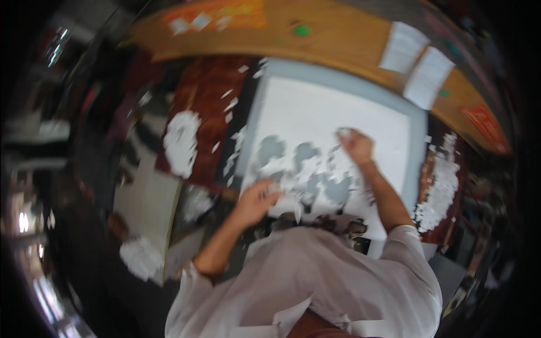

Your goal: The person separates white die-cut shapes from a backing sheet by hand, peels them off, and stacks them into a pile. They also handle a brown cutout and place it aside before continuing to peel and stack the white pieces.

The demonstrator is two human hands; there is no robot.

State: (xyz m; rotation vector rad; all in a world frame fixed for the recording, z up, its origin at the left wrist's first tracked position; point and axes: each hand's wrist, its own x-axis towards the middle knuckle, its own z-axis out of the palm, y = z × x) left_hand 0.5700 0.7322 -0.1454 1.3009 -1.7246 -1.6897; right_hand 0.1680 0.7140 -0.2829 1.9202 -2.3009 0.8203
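A large white sheet (338, 104), which looks like paper or thin card, lies on a grey board (332, 75). Its near half has several irregular openings showing grey, with ragged white strips between them. Over the right part of the sheet, my right hand (359, 147) is closed in a pinch, a small whitish piece (345, 132) at its fingertips. My left hand (256, 204) is at the sheet's near left edge, fingers curled toward the white strips. Something pale shows between its thumb and fingers, but blur hides what it is.
Heaps of small white pieces lie left (181, 143) and right (439, 194) of the board; another pile (141, 257) sits lower left. Loose scraps are scattered along the board's left side. Beyond it runs a tan tabletop (332, 36) with two white papers (428, 77) and orange sheets (214, 16).
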